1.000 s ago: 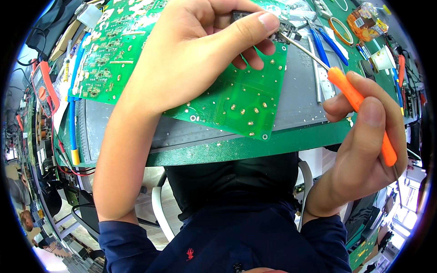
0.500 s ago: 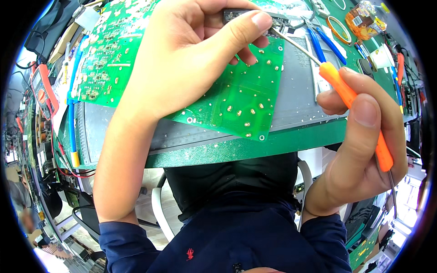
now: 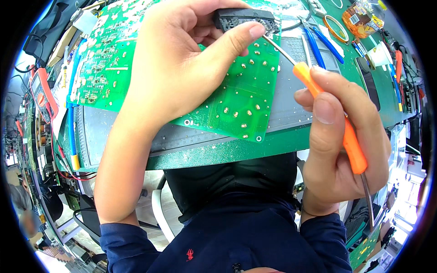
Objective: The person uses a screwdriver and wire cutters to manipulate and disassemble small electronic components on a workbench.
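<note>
Near the top middle, my left hand (image 3: 175,68) grips a black plastic block (image 3: 246,17) with a rough, slotted side, thumb along its near face. My right hand (image 3: 327,141) is closed around a double-ended hand tool (image 3: 354,152) with an orange handle and a thin metal shaft at each end. The upper shaft reaches to the block beside my left thumb; whether its tip touches is hidden there. Below the left hand lies a large green circuit board (image 3: 232,109), solder side up, with my wrist across it.
A grey mat (image 3: 168,141) under the board bears small crumbs. Blue-handled pliers (image 3: 314,48), a tape roll (image 3: 336,29), a white cup (image 3: 380,54) and a dark phone (image 3: 368,79) are at right. A red multimeter (image 3: 44,93) and a blue tube (image 3: 72,132) are at left.
My right hand and the tool have shifted left. The left hand has moved slightly left and turned the black block, so more of its slotted side shows.
</note>
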Demonstrator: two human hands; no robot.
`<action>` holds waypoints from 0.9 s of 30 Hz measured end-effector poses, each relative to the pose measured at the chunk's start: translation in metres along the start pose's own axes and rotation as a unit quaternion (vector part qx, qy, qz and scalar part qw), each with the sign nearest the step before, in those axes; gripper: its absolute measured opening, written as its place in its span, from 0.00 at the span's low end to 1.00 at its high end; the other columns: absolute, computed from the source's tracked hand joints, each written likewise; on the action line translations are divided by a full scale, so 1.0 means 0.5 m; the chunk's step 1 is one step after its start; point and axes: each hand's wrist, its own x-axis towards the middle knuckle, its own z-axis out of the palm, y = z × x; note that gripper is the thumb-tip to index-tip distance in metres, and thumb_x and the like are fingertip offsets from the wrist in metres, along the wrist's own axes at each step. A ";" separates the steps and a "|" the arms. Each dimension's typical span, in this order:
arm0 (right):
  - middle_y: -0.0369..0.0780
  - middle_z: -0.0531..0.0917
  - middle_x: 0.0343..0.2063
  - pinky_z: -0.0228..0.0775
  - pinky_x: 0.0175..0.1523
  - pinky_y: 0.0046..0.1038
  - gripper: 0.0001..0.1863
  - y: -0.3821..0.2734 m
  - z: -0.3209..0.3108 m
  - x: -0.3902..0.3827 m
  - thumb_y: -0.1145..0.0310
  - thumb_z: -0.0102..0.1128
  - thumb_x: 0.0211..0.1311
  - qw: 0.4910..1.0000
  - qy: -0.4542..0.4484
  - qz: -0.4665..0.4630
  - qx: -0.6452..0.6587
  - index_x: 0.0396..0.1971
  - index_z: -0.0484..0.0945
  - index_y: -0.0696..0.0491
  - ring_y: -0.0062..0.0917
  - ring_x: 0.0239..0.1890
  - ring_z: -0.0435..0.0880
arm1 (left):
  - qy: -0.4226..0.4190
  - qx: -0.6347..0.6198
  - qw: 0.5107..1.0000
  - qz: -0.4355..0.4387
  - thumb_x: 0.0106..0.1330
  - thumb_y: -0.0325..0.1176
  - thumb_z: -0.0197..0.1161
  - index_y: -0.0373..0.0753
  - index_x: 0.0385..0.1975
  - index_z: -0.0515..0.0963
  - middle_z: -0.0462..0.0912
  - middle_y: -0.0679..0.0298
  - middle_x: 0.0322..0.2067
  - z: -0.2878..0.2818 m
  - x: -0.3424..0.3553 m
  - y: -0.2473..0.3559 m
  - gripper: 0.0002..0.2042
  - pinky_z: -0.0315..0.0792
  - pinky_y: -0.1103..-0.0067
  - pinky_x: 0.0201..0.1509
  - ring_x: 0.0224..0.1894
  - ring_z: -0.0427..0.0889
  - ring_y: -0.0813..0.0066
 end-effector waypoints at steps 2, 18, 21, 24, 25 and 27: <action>0.48 0.86 0.28 0.76 0.34 0.24 0.17 0.005 -0.005 0.000 0.64 0.54 0.72 0.999 0.012 -0.005 0.029 0.43 0.82 0.64 0.28 0.27 0.85 | 0.008 -0.026 0.999 -0.019 0.71 0.29 0.63 0.28 0.48 0.78 0.86 0.58 0.33 -0.004 0.002 0.015 0.12 0.77 0.83 0.34 0.31 0.85 0.76; 0.49 0.83 0.28 0.72 0.34 0.23 0.27 0.054 -0.062 0.008 0.60 0.36 0.77 0.990 0.004 -0.007 0.143 0.53 0.74 0.70 0.28 0.28 0.81 | -0.041 -0.108 0.993 -0.017 0.74 0.38 0.58 0.30 0.48 0.79 0.87 0.54 0.34 -0.042 0.018 0.003 0.16 0.80 0.78 0.35 0.28 0.85 0.74; 0.49 0.83 0.28 0.72 0.34 0.23 0.28 0.041 -0.050 0.001 0.58 0.36 0.78 0.988 -0.005 0.007 0.152 0.53 0.74 0.70 0.28 0.28 0.81 | -0.029 -0.096 0.994 -0.037 0.74 0.38 0.58 0.30 0.49 0.79 0.87 0.54 0.34 -0.037 0.018 0.006 0.15 0.80 0.79 0.35 0.29 0.85 0.74; 0.49 0.83 0.28 0.72 0.33 0.23 0.29 0.042 -0.044 0.001 0.56 0.38 0.78 0.987 -0.030 -0.004 0.156 0.53 0.74 0.70 0.27 0.28 0.81 | -0.008 -0.093 0.992 -0.082 0.74 0.36 0.59 0.30 0.50 0.78 0.87 0.54 0.34 -0.026 0.012 0.035 0.15 0.80 0.79 0.36 0.29 0.85 0.75; 0.49 0.83 0.28 0.72 0.33 0.23 0.29 0.044 -0.045 0.005 0.56 0.38 0.78 0.986 -0.042 -0.003 0.163 0.53 0.74 0.70 0.27 0.28 0.82 | -0.010 -0.094 0.992 -0.087 0.74 0.36 0.59 0.30 0.51 0.78 0.87 0.54 0.34 -0.025 0.012 0.036 0.15 0.80 0.79 0.36 0.29 0.85 0.75; 0.50 0.84 0.28 0.72 0.32 0.23 0.28 0.043 -0.044 0.008 0.56 0.39 0.77 0.985 -0.051 0.004 0.166 0.52 0.74 0.70 0.27 0.28 0.82 | -0.013 -0.089 0.992 -0.084 0.74 0.35 0.59 0.30 0.51 0.78 0.87 0.53 0.35 -0.022 0.011 0.036 0.15 0.80 0.80 0.36 0.30 0.85 0.75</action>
